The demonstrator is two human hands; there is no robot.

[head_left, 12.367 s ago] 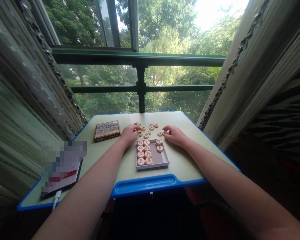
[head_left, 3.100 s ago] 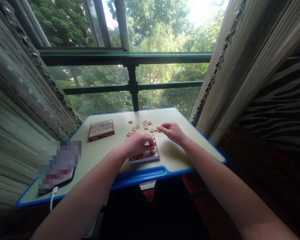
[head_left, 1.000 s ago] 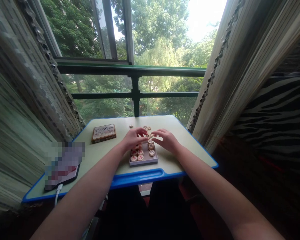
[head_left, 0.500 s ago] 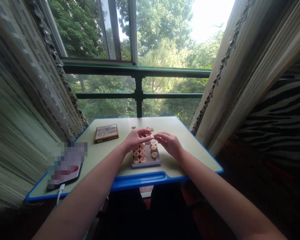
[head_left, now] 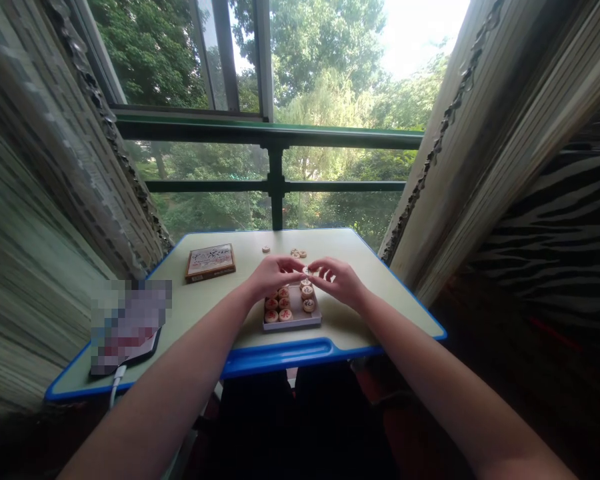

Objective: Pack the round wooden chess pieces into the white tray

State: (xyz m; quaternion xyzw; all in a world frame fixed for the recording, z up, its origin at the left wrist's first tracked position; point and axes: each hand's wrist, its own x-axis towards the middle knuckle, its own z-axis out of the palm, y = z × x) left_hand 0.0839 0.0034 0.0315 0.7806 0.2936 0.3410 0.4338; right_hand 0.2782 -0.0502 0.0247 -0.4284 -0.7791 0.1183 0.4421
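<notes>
A small grey tray (head_left: 293, 320) lies on the green table with blue rim (head_left: 340, 330); several round wooden chess pieces (head_left: 279, 310) lie in rows inside it. My left hand (head_left: 271, 275) and my right hand (head_left: 339, 280) meet over the tray's far end. Their fingertips pinch one round chess piece (head_left: 307, 271) between them. A few loose pieces (head_left: 298, 253) lie on the table beyond the hands, and one single piece (head_left: 265, 249) lies further left.
The brown box lid (head_left: 210, 261) lies at the table's far left. A blurred tablet-like object (head_left: 127, 327) with a white cable lies at the near left corner. Woven blinds flank both sides; a green window rail (head_left: 275, 137) runs behind the table.
Both hands came together over the tray's far end and pinch one piece. Fewer loose pieces lie on the table than earlier, and more fill the tray. The camera has shifted slightly.
</notes>
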